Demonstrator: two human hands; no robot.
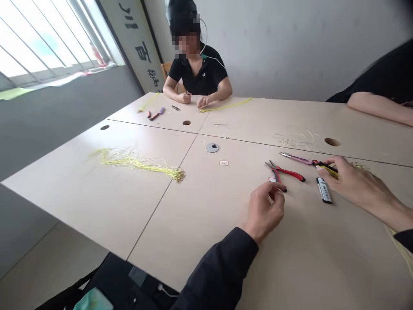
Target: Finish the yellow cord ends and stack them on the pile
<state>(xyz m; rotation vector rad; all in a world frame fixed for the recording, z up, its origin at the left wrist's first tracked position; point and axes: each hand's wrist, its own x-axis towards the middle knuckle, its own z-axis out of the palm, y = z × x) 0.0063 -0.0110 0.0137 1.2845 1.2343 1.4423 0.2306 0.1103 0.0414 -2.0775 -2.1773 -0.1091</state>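
Note:
My left hand [266, 211] is over the table with thumb and fingers pinched together. Whatever may be between its fingertips is too small to make out. Just beyond those fingers lie red-and-black pliers [290, 173], jaws pointing away from me. To the right, my right hand [355, 185] has its thumb and fingers closed around a black-and-yellow handle [327, 167]. A slim purple tool with a metal tip [297, 158] lies at the far end of that handle; I cannot tell whether they are one piece. A small white-and-black labelled object [324, 190] lies beside my right thumb.
A bundle of yellow cords [138, 163] lies on the left tabletop. Loose pale threads [298, 140] lie near a cable hole [332, 142]. A grey round cap [212, 147] and small label [224, 163] sit mid-table. A co-worker [198, 73] sits opposite; another person's forearm [380, 105] rests at right.

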